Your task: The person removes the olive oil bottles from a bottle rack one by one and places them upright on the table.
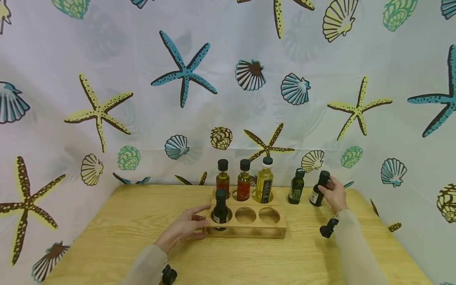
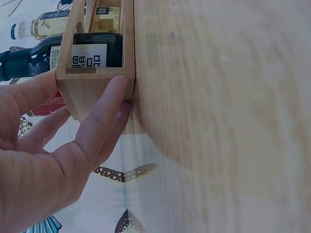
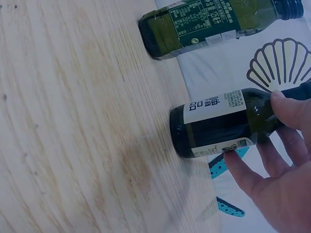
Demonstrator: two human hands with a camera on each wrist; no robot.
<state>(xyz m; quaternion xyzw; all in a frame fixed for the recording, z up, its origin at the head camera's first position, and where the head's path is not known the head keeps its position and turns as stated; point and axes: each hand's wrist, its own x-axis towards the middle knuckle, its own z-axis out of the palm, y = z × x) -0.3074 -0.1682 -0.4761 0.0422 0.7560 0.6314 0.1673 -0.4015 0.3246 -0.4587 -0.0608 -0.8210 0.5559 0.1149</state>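
Note:
My right hand (image 1: 334, 194) holds a small dark glass bottle (image 1: 316, 194) by its neck and shoulder, thumb on one side and fingers on the other. This bottle has a black cap and a white label, and leans slightly at the table's back right. My left hand (image 1: 183, 226) touches the left end of a two-tier wooden bottle rack (image 1: 246, 226), its fingers spread against the side panel (image 2: 92, 94). In the rack's front left hole stands a similar dark bottle (image 1: 221, 209). The front middle and right holes hold nothing.
Two red-labelled bottles (image 1: 223, 180) (image 1: 244, 186) and a yellow oil bottle (image 1: 265, 184) fill the rack's back row. A green-labelled bottle (image 1: 296, 188) stands between the rack and my right hand. Behind the wooden table (image 1: 149, 198) hangs a starfish-and-shell curtain (image 1: 221, 111).

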